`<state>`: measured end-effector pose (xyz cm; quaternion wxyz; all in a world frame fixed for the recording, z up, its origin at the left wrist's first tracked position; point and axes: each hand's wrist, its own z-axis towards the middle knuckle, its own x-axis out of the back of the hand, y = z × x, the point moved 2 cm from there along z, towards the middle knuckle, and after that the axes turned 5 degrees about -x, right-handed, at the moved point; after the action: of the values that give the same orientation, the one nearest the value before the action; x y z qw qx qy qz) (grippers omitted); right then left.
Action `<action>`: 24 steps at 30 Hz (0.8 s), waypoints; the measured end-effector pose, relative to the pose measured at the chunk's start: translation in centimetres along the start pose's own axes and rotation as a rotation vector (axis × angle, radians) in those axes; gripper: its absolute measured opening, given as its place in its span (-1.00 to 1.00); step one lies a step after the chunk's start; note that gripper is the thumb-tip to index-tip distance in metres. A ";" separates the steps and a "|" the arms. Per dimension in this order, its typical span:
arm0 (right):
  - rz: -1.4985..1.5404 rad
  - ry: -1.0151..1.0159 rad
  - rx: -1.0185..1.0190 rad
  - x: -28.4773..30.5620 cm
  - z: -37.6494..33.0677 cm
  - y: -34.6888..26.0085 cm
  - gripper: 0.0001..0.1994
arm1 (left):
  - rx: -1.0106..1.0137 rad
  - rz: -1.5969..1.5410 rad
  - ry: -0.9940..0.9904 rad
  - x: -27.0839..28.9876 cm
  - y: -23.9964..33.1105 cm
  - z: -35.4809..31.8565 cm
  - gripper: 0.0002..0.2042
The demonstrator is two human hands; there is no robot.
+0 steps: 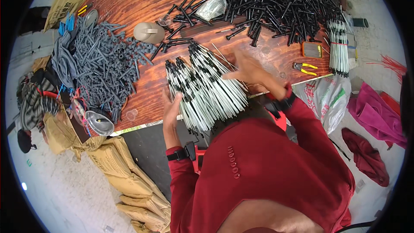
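A wide pile of thin white rods with black end pieces (209, 97) lies at the near edge of the table, its near ends toward my body. My left hand (171, 105) rests along the pile's left side, palm inward, thumb raised and fingers straight. Over the right side of the pile reaches my right hand (248, 70), fingers apart and somewhat blurred. It is by the upper right rods, a few of which stick out loose there. Whether its fingertips touch the rods I cannot tell. Both hands appear to grip nothing.
Black plastic parts (276, 4) are heaped at the far side, grey plastic parts (103, 60) at left. A beige lidded pot (148, 32) stands between them. Yellow-handled pliers (305, 67), a small yellow tin (312, 50) and a tied rod bundle (338, 47) are at right.
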<state>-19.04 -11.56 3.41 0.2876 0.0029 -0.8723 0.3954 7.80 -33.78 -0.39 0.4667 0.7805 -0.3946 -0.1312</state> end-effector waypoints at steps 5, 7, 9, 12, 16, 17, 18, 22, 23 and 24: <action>0.527 -0.081 0.129 -5.4 2.1 -2.9 -0.02 | 0.143 -0.372 -0.140 -4.0 2.6 -0.3 -0.19; 0.779 -0.257 0.036 -7.7 1.7 -3.1 0.00 | 0.167 -0.430 -0.128 -4.1 0.7 -0.8 -0.21; 0.897 -0.348 -0.002 -7.6 1.5 -4.0 0.00 | 0.229 -0.562 -0.119 -4.3 -0.3 -0.8 -0.24; 0.980 -0.491 0.067 -5.4 -0.4 -5.3 0.00 | 0.097 -0.613 -0.183 -3.9 1.6 -2.2 -0.18; 0.694 -0.179 0.330 -0.8 -3.3 -9.7 0.00 | -0.183 -0.538 -0.251 -3.1 7.8 -5.4 -0.09; 0.689 -0.175 0.342 0.2 -4.3 -10.6 0.00 | -0.290 -0.487 -0.273 -3.0 8.8 -5.8 -0.06; 0.539 -0.033 0.443 1.5 -5.7 -11.7 0.01 | -0.307 -0.486 -0.273 -2.8 9.3 -6.2 -0.06; 0.164 0.319 0.669 3.0 -8.2 -10.3 0.04 | -0.504 -0.288 -0.361 -4.0 10.2 -7.1 0.00; 0.102 0.359 0.703 2.1 -7.8 -9.2 0.05 | -0.570 -0.192 -0.265 -4.9 8.9 -6.6 0.00; 0.041 0.399 0.736 1.3 -7.3 -8.3 0.06 | -0.632 -0.097 -0.168 -5.8 7.7 -6.0 0.01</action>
<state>-14.57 -11.91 13.60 0.4229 0.0113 -0.5999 0.6791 3.65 -27.70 8.27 0.6449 0.6014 -0.3338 -0.3332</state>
